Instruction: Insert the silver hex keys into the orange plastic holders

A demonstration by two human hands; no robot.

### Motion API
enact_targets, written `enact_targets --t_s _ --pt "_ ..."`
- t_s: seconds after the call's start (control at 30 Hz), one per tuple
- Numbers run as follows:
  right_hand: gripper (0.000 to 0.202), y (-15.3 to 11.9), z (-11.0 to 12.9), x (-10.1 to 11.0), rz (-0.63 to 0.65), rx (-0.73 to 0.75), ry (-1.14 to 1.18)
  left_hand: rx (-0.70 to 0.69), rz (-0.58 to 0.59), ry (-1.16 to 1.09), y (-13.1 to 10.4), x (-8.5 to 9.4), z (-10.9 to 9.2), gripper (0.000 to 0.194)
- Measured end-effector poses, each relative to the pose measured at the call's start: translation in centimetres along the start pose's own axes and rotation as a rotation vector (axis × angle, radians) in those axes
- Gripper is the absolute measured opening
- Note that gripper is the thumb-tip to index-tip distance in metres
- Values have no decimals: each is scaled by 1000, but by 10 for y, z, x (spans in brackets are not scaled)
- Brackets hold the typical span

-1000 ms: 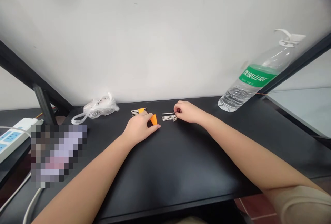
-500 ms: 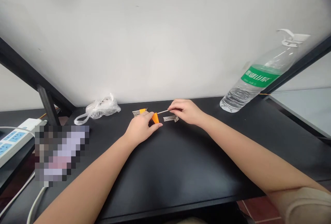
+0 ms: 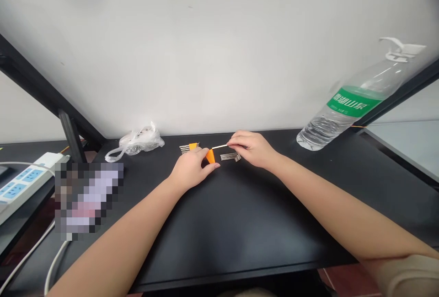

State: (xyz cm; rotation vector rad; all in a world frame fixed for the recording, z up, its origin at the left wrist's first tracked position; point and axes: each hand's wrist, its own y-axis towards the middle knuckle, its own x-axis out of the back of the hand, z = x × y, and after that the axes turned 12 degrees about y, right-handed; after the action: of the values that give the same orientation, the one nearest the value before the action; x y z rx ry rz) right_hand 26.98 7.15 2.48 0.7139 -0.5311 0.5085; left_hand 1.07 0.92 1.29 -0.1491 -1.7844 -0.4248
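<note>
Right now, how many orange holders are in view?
2: nearer orange holder is in the left hand; farther orange holder is around metal keys beyond that hand. More may be hidden.

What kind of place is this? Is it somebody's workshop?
Maybe a workshop or an office corner; I can't tell which. It's indoors: a black table stands by a plain wall, with a power strip at the left and bent metal keys near the right hand.

Object [image 3: 92, 196] by left edge of tabletop [image 3: 219, 228] is pixelated. Power strip [image 3: 29, 182] cut at left. Left hand [image 3: 190, 168] covers orange holder [image 3: 210, 156] partly.
</note>
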Motion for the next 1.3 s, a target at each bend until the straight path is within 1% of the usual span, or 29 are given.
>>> enact_targets --t_s 0.1,0.2,0.3,0.37,0.5,0.6,0.67,0.73,0.77,0.8,0.87,0.93,1.0,1.17,1.27,1.3 --pt "27 0 3 -1 -1 -12 9 -7 1 2 0 1 0 38" --pt "28 0 3 1 40 -13 -7 -2 5 -11 0 1 0 39" --pt "30 0 3 3 81 12 -34 -5 3 -20 0 2 1 39" --pt "31 0 5 3 96 40 -65 -42 0 -23 0 3 0 39" --pt "34 -1 17 -8 156 45 -99 -143 -6 -39 -1 3 -5 36" --pt "37 -2 23 -17 215 3 -16 -164 -12 -54 -1 2 -8 35" --pt "34 -2 17 -16 184 -40 21 -142 -14 -57 -1 1 -7 36" --pt "26 -1 2 -9 111 -100 -12 -93 -12 -61 0 -1 -4 36" --pt "22 0 -7 -4 93 -139 -52 -69 -8 -67 0 -1 -3 36" --pt "18 0 -17 1 106 -189 -91 -50 -4 -75 0 -2 -1 36" --pt "14 1 -34 11 192 -279 -127 -27 -1 -91 0 -4 1 36" --pt "13 0 -45 16 267 -341 -139 -18 -8 -101 -1 -7 2 41" --pt "12 -1 -48 18 300 -360 -147 -11 -16 -113 -1 -10 2 47" --pt "10 -1 -42 14 311 -350 -158 28 -14 -149 -1 -10 2 54" --pt "3 -2 -43 13 339 -406 -188 47 1 -147 -1 -9 3 52" --pt "3 -2 -44 13 338 -438 -210 51 6 -142 -1 -8 3 52"
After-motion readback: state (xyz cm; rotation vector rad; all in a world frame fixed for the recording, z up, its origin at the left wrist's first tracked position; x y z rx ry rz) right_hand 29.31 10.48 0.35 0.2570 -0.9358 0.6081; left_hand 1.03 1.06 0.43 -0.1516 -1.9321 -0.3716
